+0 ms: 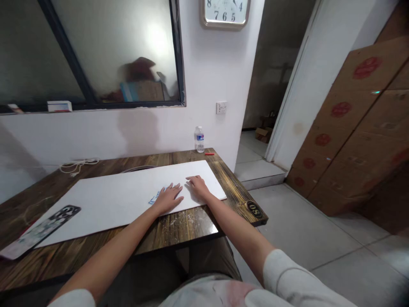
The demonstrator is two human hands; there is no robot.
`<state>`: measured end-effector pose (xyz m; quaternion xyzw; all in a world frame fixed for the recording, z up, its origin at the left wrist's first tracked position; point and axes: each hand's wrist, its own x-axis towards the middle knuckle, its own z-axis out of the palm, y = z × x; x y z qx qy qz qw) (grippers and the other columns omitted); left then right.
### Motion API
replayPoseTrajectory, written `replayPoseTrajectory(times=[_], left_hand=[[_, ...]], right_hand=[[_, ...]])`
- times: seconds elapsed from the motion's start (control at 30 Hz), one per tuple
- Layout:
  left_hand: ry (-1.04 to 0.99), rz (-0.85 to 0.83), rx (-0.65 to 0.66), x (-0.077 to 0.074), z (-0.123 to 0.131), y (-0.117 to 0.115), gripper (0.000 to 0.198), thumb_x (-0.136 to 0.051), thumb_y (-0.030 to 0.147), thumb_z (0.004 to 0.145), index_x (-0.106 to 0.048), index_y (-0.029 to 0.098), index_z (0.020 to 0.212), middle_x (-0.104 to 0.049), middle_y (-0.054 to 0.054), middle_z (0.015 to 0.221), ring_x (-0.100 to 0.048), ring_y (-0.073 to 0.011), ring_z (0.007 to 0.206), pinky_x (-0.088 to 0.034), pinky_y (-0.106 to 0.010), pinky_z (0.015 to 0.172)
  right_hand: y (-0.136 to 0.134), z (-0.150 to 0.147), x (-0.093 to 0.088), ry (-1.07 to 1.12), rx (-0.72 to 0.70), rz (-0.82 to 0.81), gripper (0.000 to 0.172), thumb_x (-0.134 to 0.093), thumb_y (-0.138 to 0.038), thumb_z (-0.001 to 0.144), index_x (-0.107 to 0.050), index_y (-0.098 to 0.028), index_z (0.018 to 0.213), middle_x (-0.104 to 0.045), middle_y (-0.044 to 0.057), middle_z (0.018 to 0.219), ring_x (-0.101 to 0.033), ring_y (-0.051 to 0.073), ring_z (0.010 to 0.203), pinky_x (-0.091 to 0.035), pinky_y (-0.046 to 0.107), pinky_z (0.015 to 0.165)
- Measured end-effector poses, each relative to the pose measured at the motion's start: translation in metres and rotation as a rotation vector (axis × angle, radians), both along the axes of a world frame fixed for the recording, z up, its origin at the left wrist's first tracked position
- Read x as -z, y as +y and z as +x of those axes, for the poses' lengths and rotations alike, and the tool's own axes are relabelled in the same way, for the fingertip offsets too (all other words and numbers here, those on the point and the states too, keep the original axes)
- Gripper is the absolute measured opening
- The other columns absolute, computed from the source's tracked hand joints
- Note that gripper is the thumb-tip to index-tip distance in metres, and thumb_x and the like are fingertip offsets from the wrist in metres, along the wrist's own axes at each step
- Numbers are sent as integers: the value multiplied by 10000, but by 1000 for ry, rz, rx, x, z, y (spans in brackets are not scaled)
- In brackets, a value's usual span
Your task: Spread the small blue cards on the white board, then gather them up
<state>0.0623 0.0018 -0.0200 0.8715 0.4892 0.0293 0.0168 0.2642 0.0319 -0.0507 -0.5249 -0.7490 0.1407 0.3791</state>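
The left hand point(169, 198) and the right hand point(198, 186) lie flat and palm down near the middle of the frame, fingers open and slightly spread. Neither hand grips anything; both simply press on a large white board point(111, 209), the right hand close to its near right corner. The hands are near each other but not touching. The board lies at an angle on a scorched-looking wooden table point(191, 230), with its right end just short of the table's edge.

Just left of the left hand's fingers, a small blue-marked piece point(155, 197) shows on the board, partly hidden by that hand. It is too small to tell whether it is paper or a drawing. Fine white specks point(183, 221) dust the tabletop below the hands.

At the lower left, a long printed strip with a dark end point(41, 230) lies across the board's corner. Beyond the board, toward the top of the table, stand a plastic water bottle point(200, 140) and a small red stick point(209, 154), and a white cable point(78, 166) lies at the far left. A round black tag point(254, 209) sits on the table's right corner. Stacked cardboard cartons point(348, 128) with red seals lean along the right side, and a wall clock point(225, 13) hangs at the top.
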Motion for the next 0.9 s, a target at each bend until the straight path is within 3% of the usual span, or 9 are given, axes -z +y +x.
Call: replayPoseTrajectory(times=[0.13,0.23,0.3,0.4,0.5,0.63,0.77,0.9], left_hand=[[-24,118,21,5,-14,-4,410,-370,346,964,-589,297,1308,-489,-25,1463,-363,-271,1399,-308,-514,1106],[-56,176,29,6,-29,-10,360,-391,321,958,-683,301,1168,-607,-23,1343,-504,-237,1292,-377,-430,1073],[-69,187,11,4,-38,-17,366,-394,321,950,-683,290,1173,-620,-31,1326,-546,-225,1244,-401,-399,1052],[-19,180,-102,0,-46,-23,451,-386,344,937,-573,253,1337,-504,-62,1448,-459,-261,1331,-361,-451,1082],[68,62,-207,-2,-47,-21,583,-357,442,936,-399,222,1475,-318,-98,1560,-285,-320,1434,-272,-562,1108],[99,-33,-220,-2,-40,-9,719,-349,596,910,-268,244,1531,-142,-122,1609,-123,-373,1471,-170,-645,1105],[82,-48,-196,-2,-30,2,769,-355,670,881,-242,284,1536,-99,-111,1618,-74,-401,1470,-124,-682,1090],[48,-42,-168,-2,-21,10,734,-396,657,876,-306,304,1514,-149,-92,1615,-96,-412,1465,-138,-683,1088]], right_hand=[[8,6,3,219,117,-35,319,-426,-174,950,-677,-203,1144,-703,53,1096,-583,186,1055,-422,296,934],[11,8,4,269,139,-51,303,-422,-184,950,-696,-190,1079,-716,59,1051,-603,187,1021,-430,292,910],[11,7,4,288,137,-56,294,-429,-186,945,-701,-196,1054,-719,54,1039,-606,185,1013,-432,289,899],[10,7,3,327,146,-66,288,-432,-180,938,-704,-197,1031,-723,48,1012,-616,178,992,-435,279,881],[9,7,2,342,148,-71,284,-436,-182,933,-708,-195,1012,-727,42,989,-616,176,981,-433,276,875],[8,7,1,318,140,-69,287,-437,-186,929,-718,-201,985,-730,35,968,-611,177,974,-427,277,874],[8,6,0,283,147,-74,291,-439,-196,929,-726,-199,973,-731,40,959,-607,180,964,-425,271,854],[8,5,0,273,155,-80,294,-437,-195,931,-728,-194,967,-730,38,942,-607,173,949,-422,259,840]])
